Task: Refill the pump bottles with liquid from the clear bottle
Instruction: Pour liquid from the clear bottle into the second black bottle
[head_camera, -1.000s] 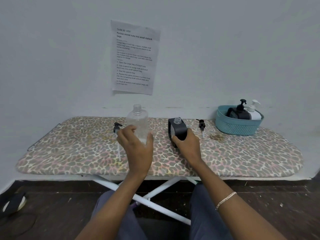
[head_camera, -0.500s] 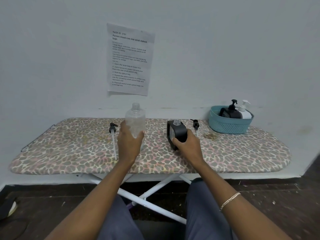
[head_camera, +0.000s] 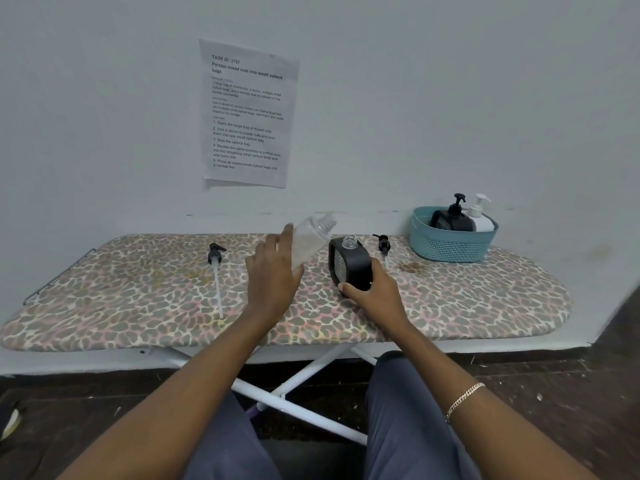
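- Far left on my feed, a loose pump head (head_camera: 215, 252) lies on the leopard-print ironing board (head_camera: 121, 296), its long tube pointing toward me.
- Left of centre, the left hand (head_camera: 273, 277) has its fingers curled round the clear bottle (head_camera: 310, 242). The bottle is lifted off the board and tipped rightward, its uncapped mouth just above and left of the next item.
- At centre, the black pump bottle (head_camera: 351, 266) stands upright on the board with its pump off and its narrow neck open.
- The right hand (head_camera: 375, 294) wraps thumb and fingers round that bottle's lower near side, bracing it.
- To pour well, I judge the clear mouth should sit directly over the narrow neck before tipping further. The tilt should then be slow, since a fast pour would likely spill onto the fabric.
- Just right of it, a second pump head (head_camera: 382, 243) lies on the board.
- Far right, a teal basket (head_camera: 450, 251) holds a second black bottle (head_camera: 453, 220) and a white pump bottle (head_camera: 481, 220).
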